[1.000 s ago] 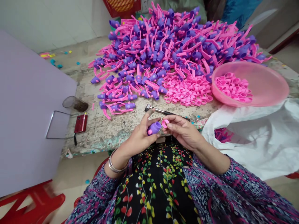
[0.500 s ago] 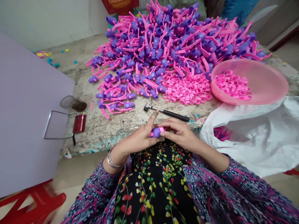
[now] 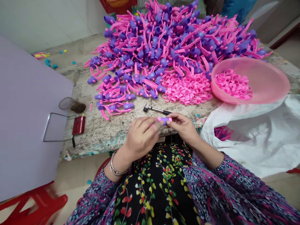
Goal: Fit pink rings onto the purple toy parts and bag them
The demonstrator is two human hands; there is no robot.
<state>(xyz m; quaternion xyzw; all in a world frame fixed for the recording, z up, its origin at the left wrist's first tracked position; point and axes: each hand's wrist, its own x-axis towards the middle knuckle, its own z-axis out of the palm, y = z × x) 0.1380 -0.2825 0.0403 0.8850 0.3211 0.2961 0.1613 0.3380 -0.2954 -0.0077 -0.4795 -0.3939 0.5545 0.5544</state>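
Observation:
Just above the table's front edge I hold a purple plastic barrel piece (image 3: 165, 121) with a pink ring on its right end. My left hand (image 3: 142, 135) is closed around its left part, and its fingers hide much of it. The thumb and fingers of my right hand (image 3: 184, 127) pinch the ringed end. Right behind my hands lies a small hammer (image 3: 156, 109), its black handle partly covered by my right hand. Farther back are a heap of loose pink rings (image 3: 187, 89) and a large pile of purple barrels with pink arms (image 3: 154, 47).
A pink bowl (image 3: 269, 81) with more rings stands at the right, above a white sack (image 3: 262, 134). On the left are a glass (image 3: 70, 104), a red box-like object (image 3: 78, 125) with a wire frame, and a pale panel (image 3: 30, 118). A red stool (image 3: 47, 203) stands below.
Both hands have moved up and away from my body with the piece, over the hammer's handle. My left hand has turned over, its back now facing up and its index finger no longer stretched out.

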